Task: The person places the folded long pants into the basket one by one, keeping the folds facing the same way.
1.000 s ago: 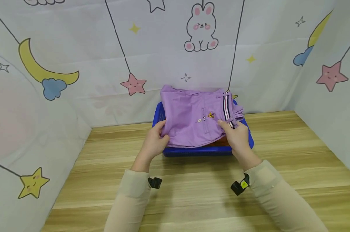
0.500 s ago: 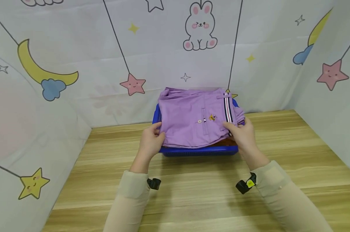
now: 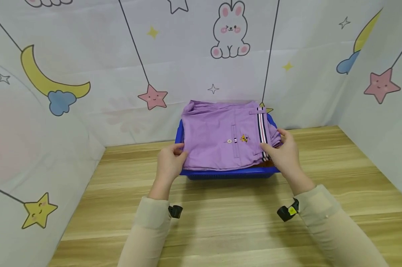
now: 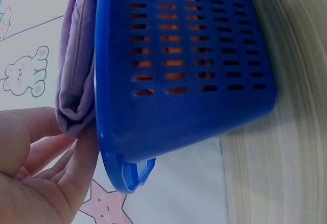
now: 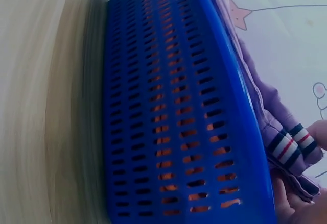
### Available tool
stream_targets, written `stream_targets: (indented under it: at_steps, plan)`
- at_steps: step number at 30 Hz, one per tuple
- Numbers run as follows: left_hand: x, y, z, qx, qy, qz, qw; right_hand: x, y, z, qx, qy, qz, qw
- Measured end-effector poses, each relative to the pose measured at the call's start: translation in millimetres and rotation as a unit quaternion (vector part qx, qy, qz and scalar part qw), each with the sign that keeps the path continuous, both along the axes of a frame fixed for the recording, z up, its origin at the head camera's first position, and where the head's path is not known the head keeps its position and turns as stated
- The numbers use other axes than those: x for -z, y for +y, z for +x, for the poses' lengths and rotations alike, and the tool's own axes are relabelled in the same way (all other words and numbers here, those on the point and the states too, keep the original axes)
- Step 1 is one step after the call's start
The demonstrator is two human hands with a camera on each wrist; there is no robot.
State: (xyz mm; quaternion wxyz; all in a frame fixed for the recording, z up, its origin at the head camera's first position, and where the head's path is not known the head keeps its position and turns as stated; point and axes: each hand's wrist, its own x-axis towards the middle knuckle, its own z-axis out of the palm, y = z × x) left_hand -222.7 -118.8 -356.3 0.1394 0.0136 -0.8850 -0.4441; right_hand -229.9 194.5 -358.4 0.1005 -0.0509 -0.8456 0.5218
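Folded purple trousers (image 3: pixel 211 137) with a striped waistband, a button and a small embroidered motif lie across the top of a blue slotted basket (image 3: pixel 229 172). At their left edge my left hand (image 3: pixel 169 163) pinches the fold, thumb toward me. In the left wrist view, that hand's fingers (image 4: pixel 84 168) meet the layered purple cloth (image 4: pixel 76 81) right beside the basket rim. My right hand (image 3: pixel 285 155) grips the waistband end, thumb on top. The right wrist view shows the striped waistband (image 5: pixel 288 145) between its thumb and fingers.
Orange cloth (image 5: pixel 166 152) shows through the slots of the basket. Beneath it is a wood-grain table (image 3: pixel 221 222). A white backdrop (image 3: pixel 187 66) printed with stars, moons and a rabbit stands close behind, with side panels at left and right.
The trousers have settled lower and flatter over the basket, their left edge shifting left. My right hand has slid right along the waistband end; my left hand moved slightly left.
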Motion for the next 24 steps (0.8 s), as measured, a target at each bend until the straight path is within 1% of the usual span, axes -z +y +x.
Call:
stream_targets:
  at_steps: [3,6,11,15,19,24]
  plan:
    - [2.4,0.2,0.1,0.006,0.012,-0.014,0.9998,2.0,2.8,1.3,-0.003,0.006,0.057,0.998]
    - [3.5,1.1,1.0,0.008,0.023,-0.032,0.9992,4.2,3.9,3.3,-0.007,0.011,0.104,0.995]
    - [4.0,2.4,1.0,0.011,0.037,-0.068,0.997,7.2,4.5,6.3,-0.011,0.019,0.153,0.988]
    - [3.7,2.7,-0.2,0.02,0.026,-0.099,0.9945,8.9,5.8,6.7,-0.01,0.022,0.189,0.982]
    - [2.5,2.4,-2.3,0.038,0.012,-0.131,0.9906,11.3,8.3,5.7,0.006,0.033,0.228,0.973]
    - [1.7,3.0,-6.5,0.047,0.005,-0.143,0.9886,14.3,11.9,4.0,0.009,0.061,0.254,0.965]
